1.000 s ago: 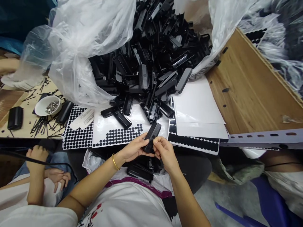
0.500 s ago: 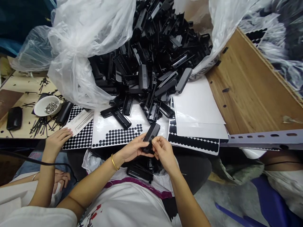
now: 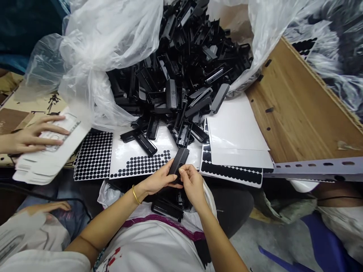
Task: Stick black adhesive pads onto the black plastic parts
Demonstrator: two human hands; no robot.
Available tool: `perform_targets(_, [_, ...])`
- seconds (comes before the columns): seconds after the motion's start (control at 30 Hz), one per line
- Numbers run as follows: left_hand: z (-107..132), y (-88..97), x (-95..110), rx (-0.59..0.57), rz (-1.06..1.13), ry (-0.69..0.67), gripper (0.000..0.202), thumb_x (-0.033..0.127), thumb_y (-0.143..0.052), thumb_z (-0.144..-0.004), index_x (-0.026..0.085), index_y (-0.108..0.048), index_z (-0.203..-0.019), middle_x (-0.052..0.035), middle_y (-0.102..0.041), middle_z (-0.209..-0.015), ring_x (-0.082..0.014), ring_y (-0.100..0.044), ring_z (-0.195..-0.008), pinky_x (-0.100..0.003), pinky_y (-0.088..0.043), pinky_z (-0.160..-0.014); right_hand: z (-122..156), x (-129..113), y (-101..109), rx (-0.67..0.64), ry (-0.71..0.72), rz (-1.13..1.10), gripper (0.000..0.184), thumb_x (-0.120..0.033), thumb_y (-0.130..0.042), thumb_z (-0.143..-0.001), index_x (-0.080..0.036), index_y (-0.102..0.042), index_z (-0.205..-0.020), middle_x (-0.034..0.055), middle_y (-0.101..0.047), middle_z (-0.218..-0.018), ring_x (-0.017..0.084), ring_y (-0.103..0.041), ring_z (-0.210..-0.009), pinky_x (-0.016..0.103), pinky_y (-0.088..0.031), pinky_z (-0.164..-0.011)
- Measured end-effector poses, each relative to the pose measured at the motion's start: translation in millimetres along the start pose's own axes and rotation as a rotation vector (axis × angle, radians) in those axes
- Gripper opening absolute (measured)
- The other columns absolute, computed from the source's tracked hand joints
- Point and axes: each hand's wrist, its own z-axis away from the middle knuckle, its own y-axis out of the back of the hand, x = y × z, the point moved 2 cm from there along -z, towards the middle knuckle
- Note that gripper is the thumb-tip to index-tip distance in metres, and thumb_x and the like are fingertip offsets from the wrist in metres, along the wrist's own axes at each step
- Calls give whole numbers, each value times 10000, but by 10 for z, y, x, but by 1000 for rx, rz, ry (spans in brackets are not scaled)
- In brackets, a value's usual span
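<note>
My left hand (image 3: 160, 177), a yellow bangle at its wrist, grips a black oblong plastic casing (image 3: 179, 158) with a carbon-fibre-like texture, held tilted above the table edge. Thumb and fingers of my right hand (image 3: 192, 183) are pinched together against the casing's lower right side; whatever lies between the fingertips is hidden. Behind the casing lies a white sheet of round black stickers (image 3: 147, 163), partly used up. More black casings (image 3: 144, 142) rest on that sheet. Below my hands, another black casing (image 3: 167, 208) sits on my lap.
A large heap of black casings (image 3: 193, 71) spills from a clear plastic bag (image 3: 110, 34). White sheets (image 3: 235, 128) lie to the right, before a wooden board (image 3: 292, 109). At left, a co-worker's hand (image 3: 39, 136) is on white flat cartons (image 3: 53, 155), beside another sticker sheet (image 3: 95, 155).
The casing and both my hands have shifted very slightly left. The co-worker's hand has moved left and up, and white flat cartons now cover the bowl of small metal parts.
</note>
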Motion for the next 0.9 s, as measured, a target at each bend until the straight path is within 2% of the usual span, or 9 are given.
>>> perform_targets(0.17, [-4, 3, -41, 38, -108, -31, 588, 123, -561, -756, 299, -445, -1305, -49, -506, -1291, -240, -484, -1162, -351, -509, -865, 32, 12, -37, 36, 83, 204, 90, -267, -449, -817, -223, -477, -744, -14, -560, -603, 148, -537, -521, 254, -388, -503])
perform_targets(0.27, [49, 30, -15, -21, -189, -14, 622, 167, -568, -765, 314, -397, -1344, -58, -469, -1345, -238, -522, -1127, -355, -517, -838, 57, 10, 46, 75, 99, 226, 55, -277, -475, -812, -224, -464, -824, -6, -584, -661, 159, -570, -554, 264, -417, -529])
perform_targets(0.37, [147, 96, 96, -134, -469, -61, 611, 230, -639, -731, 292, -462, -1313, -69, -511, -1327, -254, -542, -1112, -368, -481, -876, 73, -24, 234, 201, 124, 166, 99, -299, -502, -817, -225, -455, -862, -9, -574, -694, 146, -562, -575, 257, -439, -553])
perform_targets(0.43, [175, 136, 208, -131, -715, -127, 544, 295, -702, -682, 248, -576, -1210, -80, -603, -1222, -263, -564, -1081, -346, -437, -910, 65, -51, 336, 245, 146, 147, 89, -302, -501, -826, -222, -464, -830, -14, -558, -687, 133, -541, -576, 246, -436, -558])
perform_targets(0.53, [51, 132, 403, 93, -997, -193, 330, 420, -677, -697, 197, -689, -939, -79, -702, -889, -249, -629, -841, -322, -438, -814, 11, -62, 336, 184, 168, 185, 92, -289, -499, -828, -216, -481, -775, -18, -553, -669, 123, -518, -558, 239, -417, -552])
perform_targets(0.63, [-263, 17, 619, 422, -1177, -384, 264, 430, -566, -793, 181, -646, -761, -51, -632, -683, -222, -597, -752, -317, -416, -785, -75, -30, 153, 77, 181, 264, 106, -258, -478, -833, -213, -479, -738, -17, -563, -650, 126, -518, -548, 246, -408, -558])
perform_targets(0.73, [-639, -138, 766, 460, -1328, -553, 232, 389, -533, -824, 175, -591, -893, -69, -637, -887, -226, -562, -892, -327, -413, -809, -141, 12, -105, -16, 202, 403, 98, -211, -452, -841, -208, -493, -752, 13, -603, -712, 148, -553, -609, 262, -414, -590])
perform_targets(0.83, [-882, -159, 833, 493, -1393, -457, 174, 335, -552, -817, 166, -567, -857, -82, -631, -853, -246, -569, -879, -343, -421, -767, -157, 36, -303, -78, 237, 623, 65, -182, -470, -835, -203, -526, -810, 57, -625, -816, 190, -580, -740, 278, -413, -606])
perform_targets(0.9, [-905, -115, 852, 512, -1373, -428, 114, 273, -542, -821, 175, -552, -764, -61, -618, -753, -234, -582, -826, -338, -419, -757, -149, 44, -366, -107, 268, 740, 70, -172, -481, -837, -206, -536, -809, 67, -620, -821, 209, -576, -797, 282, -409, -607])
